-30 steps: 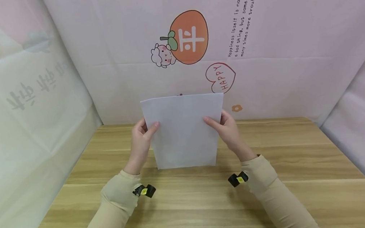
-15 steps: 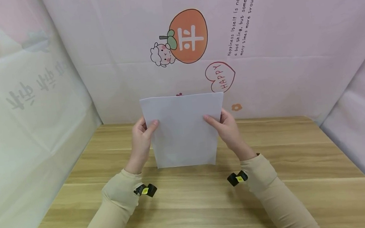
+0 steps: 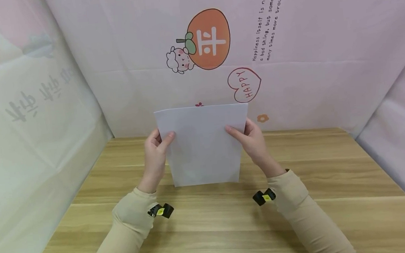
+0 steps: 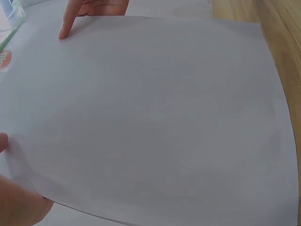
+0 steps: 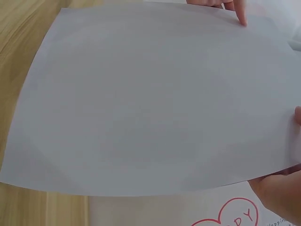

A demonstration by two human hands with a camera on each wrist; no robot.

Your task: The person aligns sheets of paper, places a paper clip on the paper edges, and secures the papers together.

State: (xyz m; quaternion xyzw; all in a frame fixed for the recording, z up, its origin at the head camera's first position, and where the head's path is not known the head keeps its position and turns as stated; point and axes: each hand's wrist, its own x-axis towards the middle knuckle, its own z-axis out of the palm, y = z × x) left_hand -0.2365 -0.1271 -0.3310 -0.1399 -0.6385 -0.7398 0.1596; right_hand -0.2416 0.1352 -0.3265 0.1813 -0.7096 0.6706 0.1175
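Observation:
A blank white sheet of paper (image 3: pixel 205 154) stands nearly upright over the table, facing me. My left hand (image 3: pixel 155 154) pinches its left edge, thumb on the near face and fingers behind. On the opposite edge my right hand (image 3: pixel 254 144) grips in the same way. The paper (image 4: pixel 155 117) fills most of the left wrist view, with part of the left hand (image 4: pixel 21 202) at the lower left. In the right wrist view the paper (image 5: pixel 150 103) bows slightly, and the right hand (image 5: pixel 280 190) shows at the right edge. The fingers behind the sheet are mostly hidden.
The wood-grain table (image 3: pixel 211 230) spreads beneath both arms. Behind it hangs a pale printed cloth (image 3: pixel 141 87) with an orange fruit drawing and a heart. White cloth also hangs along the left (image 3: pixel 46 156) and right sides. A small black camera sits at each wrist.
Both hands keep their hold on the paper, almost in place. The thumbs sit very slightly higher in view, and the backdrop print shifts a little upward.

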